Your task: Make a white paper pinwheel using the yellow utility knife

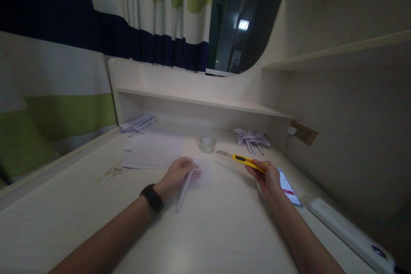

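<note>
Left hand (180, 171), blurred, with a dark wristband (152, 198) at the wrist: fingers closed about the upper end of one slim white paper stick (184, 192), which slants toward the near side over the middle of the surface (192, 239). Right hand (269, 175): clamped on the handle of one yellow-and-black utility knife (243, 159), blade exposed and pointing left, its tip just beside a clear tape roll (207, 145) and well apart from the stick. Far left: a stack of white paper sheets (157, 147), with a bundle of folded paper strips (138, 124) behind; pale loops (112, 170), possibly rubber bands, at the near edge of the stack. Far right: a cluster of paper pinwheels (251, 139). Right, by the forearm: a lit smartphone (289, 188). Step in hand, as judged: stick and knife held ready, no cutting contact made. Next move, as judged: any cut calls for the stick held steady against the surface and the blade kept clear of the left fingers.
</note>
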Demonstrator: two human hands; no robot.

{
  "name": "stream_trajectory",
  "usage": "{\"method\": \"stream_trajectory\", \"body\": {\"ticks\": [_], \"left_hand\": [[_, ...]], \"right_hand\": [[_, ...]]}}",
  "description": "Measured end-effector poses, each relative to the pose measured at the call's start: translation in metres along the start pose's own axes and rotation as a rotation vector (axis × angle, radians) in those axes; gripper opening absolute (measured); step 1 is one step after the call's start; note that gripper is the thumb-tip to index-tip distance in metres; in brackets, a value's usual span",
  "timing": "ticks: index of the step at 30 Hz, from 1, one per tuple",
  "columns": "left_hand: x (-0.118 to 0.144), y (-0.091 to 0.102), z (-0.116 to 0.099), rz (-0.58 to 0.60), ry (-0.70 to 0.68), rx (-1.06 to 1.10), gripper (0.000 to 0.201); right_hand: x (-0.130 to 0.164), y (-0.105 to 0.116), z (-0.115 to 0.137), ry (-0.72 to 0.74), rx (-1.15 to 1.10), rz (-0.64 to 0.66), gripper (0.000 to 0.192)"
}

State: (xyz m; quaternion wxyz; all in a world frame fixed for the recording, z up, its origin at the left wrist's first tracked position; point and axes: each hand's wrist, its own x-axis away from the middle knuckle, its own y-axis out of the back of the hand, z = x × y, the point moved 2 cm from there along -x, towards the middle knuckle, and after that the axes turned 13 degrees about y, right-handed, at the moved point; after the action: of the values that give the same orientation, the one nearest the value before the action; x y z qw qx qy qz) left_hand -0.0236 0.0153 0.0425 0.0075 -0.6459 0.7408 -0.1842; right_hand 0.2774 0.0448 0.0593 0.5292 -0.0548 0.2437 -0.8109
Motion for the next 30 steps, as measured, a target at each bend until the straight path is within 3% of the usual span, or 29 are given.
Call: {"method": "stream_trajectory", "body": {"ticks": [7,14,18,23,26,28,30], "left_hand": [[0.003,0.010,-0.013,-0.176,-0.140,-0.551,0.021],[0.013,0.031,-0.040,-0.095,-0.193,-1.039,0.028],[0.012,0.046,-0.044,-0.107,-0.202,-1.219,0.024],[0.011,0.048,-0.040,-0.143,-0.191,-1.350,0.019],[0.010,0.043,-0.035,-0.309,-0.264,-1.439,0.019],[0.012,0.035,-0.030,-0.418,-0.356,-1.471,0.023],[0.015,0.023,-0.023,-0.396,-0.377,-1.495,0.028]], "right_hand": [[-0.003,0.006,-0.016,-0.078,0.031,0.018,0.020],[-0.008,0.012,-0.026,-0.039,0.096,0.024,0.023],[-0.007,0.015,-0.027,0.032,0.399,0.072,0.022],[-0.007,0.018,-0.022,0.087,0.644,0.100,0.020],[-0.009,0.017,-0.016,0.186,0.969,0.150,0.023],[-0.008,0.014,-0.013,0.236,1.221,0.253,0.031],[-0.005,0.010,-0.012,0.246,1.375,0.368,0.034]]}}
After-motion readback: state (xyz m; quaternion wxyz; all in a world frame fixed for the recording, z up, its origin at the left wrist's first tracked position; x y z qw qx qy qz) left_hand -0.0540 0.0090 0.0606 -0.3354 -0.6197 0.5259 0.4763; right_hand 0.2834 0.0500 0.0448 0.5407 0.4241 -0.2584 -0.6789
